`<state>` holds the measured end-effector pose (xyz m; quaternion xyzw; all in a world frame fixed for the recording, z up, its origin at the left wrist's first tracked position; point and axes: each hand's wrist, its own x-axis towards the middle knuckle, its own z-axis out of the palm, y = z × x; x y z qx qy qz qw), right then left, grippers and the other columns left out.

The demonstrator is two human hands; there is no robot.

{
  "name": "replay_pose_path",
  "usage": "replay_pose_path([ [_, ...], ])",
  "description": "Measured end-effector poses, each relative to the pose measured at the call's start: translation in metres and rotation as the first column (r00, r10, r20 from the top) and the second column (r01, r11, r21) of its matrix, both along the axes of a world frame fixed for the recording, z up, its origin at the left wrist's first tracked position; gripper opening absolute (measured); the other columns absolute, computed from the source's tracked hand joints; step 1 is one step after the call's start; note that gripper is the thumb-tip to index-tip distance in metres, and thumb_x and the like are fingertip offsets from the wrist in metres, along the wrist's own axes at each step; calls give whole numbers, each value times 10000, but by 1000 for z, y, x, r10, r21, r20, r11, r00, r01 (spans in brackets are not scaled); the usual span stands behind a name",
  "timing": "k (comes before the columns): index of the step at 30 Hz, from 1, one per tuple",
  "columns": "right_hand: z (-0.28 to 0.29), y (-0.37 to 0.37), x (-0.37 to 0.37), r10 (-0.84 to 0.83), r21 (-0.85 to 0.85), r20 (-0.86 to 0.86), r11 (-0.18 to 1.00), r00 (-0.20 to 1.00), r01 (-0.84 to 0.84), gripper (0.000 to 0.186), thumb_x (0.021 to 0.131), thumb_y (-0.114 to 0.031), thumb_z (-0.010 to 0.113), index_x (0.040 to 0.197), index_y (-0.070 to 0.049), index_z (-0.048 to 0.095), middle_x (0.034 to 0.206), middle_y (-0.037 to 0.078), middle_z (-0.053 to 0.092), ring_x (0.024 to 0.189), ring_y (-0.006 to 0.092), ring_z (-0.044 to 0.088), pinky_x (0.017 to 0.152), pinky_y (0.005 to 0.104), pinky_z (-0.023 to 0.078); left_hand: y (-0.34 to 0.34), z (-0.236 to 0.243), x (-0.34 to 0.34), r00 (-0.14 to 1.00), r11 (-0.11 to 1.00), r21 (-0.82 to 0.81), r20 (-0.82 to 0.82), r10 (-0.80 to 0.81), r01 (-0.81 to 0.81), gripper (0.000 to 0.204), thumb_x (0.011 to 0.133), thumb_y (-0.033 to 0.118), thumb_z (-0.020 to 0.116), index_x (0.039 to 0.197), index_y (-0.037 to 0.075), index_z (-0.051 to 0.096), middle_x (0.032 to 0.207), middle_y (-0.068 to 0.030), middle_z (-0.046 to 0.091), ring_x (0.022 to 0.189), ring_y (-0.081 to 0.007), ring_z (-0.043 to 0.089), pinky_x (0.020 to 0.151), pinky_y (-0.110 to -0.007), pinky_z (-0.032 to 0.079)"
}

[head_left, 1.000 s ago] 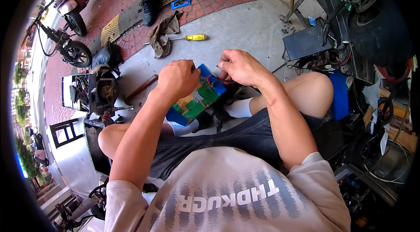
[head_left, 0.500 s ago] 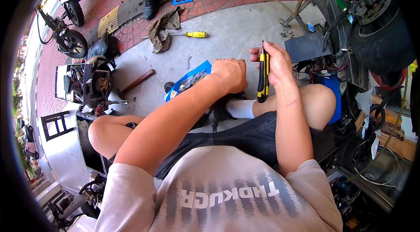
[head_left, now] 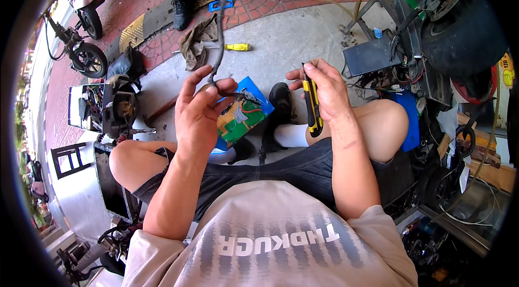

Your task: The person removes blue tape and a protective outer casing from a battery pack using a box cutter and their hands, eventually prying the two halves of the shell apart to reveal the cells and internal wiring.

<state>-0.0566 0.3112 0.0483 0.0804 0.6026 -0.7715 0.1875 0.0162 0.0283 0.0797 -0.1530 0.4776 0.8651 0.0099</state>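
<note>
In my left hand (head_left: pixel 197 111) a black cable (head_left: pixel 220 38) is pinched between thumb and fingers, its blurred end rising upward. My right hand (head_left: pixel 327 92) grips a yellow-and-black utility knife (head_left: pixel 312 108), held upright with the blade end up. Between my hands, just beyond my lap, lies a battery pack (head_left: pixel 238 119) with green and tan boards, red and black wires and opened blue wrapping. My left fingers overlap its left corner; whether they touch it I cannot tell.
A yellow screwdriver (head_left: pixel 237 47), rag (head_left: pixel 192 51) and wooden-handled hammer (head_left: pixel 161 110) lie on the concrete. An open controller box (head_left: pixel 89 106) stands left, dismantled scooter parts (head_left: pixel 454 33) and a dark panel (head_left: pixel 367 57) right. Another person's shoe (head_left: pixel 184 11) is ahead; parked scooters (head_left: pixel 86 11) stand back left.
Both hands were at the pack; the knife has since appeared in my right hand. My left hand has swung back left and now raises the cable, uncovering more of the pack.
</note>
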Motion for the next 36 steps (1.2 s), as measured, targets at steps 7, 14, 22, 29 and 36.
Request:
replay_pose_path([
  [7, -21, -49, 2, 279, 157, -116, 953, 953, -259, 223, 1119, -204, 578, 1085, -3, 670, 1098, 130, 806, 932, 152, 742, 780, 334, 579, 16, 11, 62, 989, 970, -201, -78, 123, -137, 683, 1038, 79, 648, 1647, -26, 359, 1266, -261, 758, 1301, -334, 705, 1109, -452, 589],
  [14, -21, -62, 6, 397, 181, -152, 911, 905, -370, 255, 1123, -220, 592, 1097, 25, 660, 1069, 133, 805, 945, 162, 739, 871, 348, 599, -41, 26, 46, 902, 803, -506, 423, -88, 316, 672, 1052, 222, 684, 1630, -40, 464, 1074, -163, 808, 1058, -194, 753, 785, -336, 611],
  [22, -19, -63, 2, 402, 151, -120, 911, 908, -383, 234, 1099, -197, 614, 1078, 32, 657, 1031, 133, 815, 931, 157, 741, 845, 331, 593, -47, -19, -46, 873, -123, -992, 75, -482, 17, 168, 925, 121, 735, 1008, -26, 743, 1165, -193, 721, 1052, -414, 692, 945, -506, 548],
  [29, -12, -42, 5, 518, 173, -151, 852, 842, -493, 223, 1072, -202, 630, 1054, 18, 660, 1010, 103, 817, 882, 114, 679, 783, 313, 528, -5, 9, -115, 848, -7, -985, 153, -508, 174, 229, 935, 203, 738, 982, -20, 722, 911, -205, 709, 957, -416, 703, 849, -502, 552],
  [36, -12, -41, -4, 586, 121, -151, 810, 796, -574, 214, 1062, -203, 640, 1030, 8, 657, 971, 98, 811, 868, 106, 638, 801, 313, 514, 17, -5, -132, 486, -654, -645, 751, -448, 395, 332, 937, 208, 678, 1173, -11, 756, 1047, -264, 797, 1022, -441, 774, 909, -528, 607],
])
